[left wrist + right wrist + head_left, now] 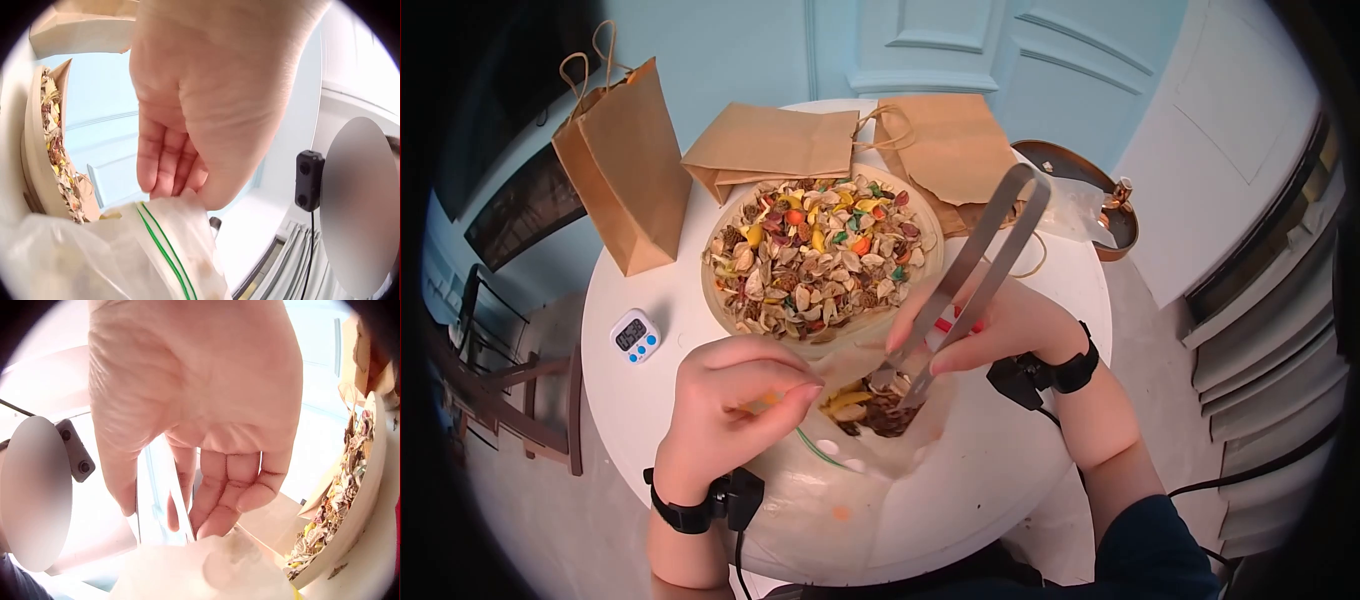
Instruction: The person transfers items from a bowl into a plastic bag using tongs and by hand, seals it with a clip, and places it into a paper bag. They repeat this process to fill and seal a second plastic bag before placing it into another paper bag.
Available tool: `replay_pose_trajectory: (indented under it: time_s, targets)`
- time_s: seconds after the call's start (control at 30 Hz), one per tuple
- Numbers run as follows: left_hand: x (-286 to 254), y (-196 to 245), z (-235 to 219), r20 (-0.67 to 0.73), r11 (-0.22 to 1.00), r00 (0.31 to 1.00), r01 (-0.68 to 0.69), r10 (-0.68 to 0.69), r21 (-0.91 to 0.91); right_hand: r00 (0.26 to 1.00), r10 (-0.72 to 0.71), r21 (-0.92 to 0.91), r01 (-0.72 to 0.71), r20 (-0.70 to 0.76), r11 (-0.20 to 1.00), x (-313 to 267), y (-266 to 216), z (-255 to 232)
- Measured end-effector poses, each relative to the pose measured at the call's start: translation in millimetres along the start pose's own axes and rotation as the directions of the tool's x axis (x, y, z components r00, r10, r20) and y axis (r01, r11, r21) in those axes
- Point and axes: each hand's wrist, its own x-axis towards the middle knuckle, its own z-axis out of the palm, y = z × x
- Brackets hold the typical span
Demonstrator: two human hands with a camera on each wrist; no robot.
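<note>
The left hand [735, 405] pinches the edge of a clear plastic bag [181, 250] with a green zip line, thumb against fingertips. Metal tongs [980, 262] are held in the right hand [990, 320], thumb on one arm and fingers on the other. Their tips reach down into the bag's mouth, among brown and yellow dried pieces [885, 412]; whether they grip a piece cannot be told. Just beyond both hands is a wide round bowl [712, 290] of mixed dried petals and cones, also visible in the right wrist view.
A paper bag [625, 170] stands at the back left. Two more paper bags [775, 145] lie behind the bowl. A timer [636, 335] sits on the left of the white table [640, 290]. At the back right is a dark tray [1122, 247] with a plastic bag [1075, 208].
</note>
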Motion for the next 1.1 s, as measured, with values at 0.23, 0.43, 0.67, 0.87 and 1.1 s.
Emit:
replay_pose_trajectory:
  time_s: [0.23,0.43,0.67,0.87,1.1]
  targets:
    - [4.3,-7.9,4.6,0.08,0.994,0.995,-0.072,0.065,0.083,0.995,-0.077,-0.316,0.054,-0.059,0.947,1.1,3.2,4.6]
    - [2.8,-15.3,6.0,0.124,0.995,0.987,0.101,-0.103,0.025,0.812,-0.292,0.041,0.36,-0.505,0.932,15.9,26.2,-7.3]
    - [2.0,-31.7,10.7,-0.098,0.901,0.912,0.37,-0.399,-0.224,0.689,-0.224,-0.065,0.25,-0.689,0.966,28.8,64.4,-31.3]
    - [0.3,-60.7,-2.1,-0.233,0.843,0.833,0.413,-0.502,-0.345,0.713,-0.254,-0.276,0.088,-0.653,0.957,29.7,70.0,-31.1]
    - [2.1,-66.0,-1.5,-0.418,0.869,0.776,0.333,-0.472,-0.365,0.674,-0.26,-0.199,0.168,-0.692,0.965,36.4,82.8,-33.0]
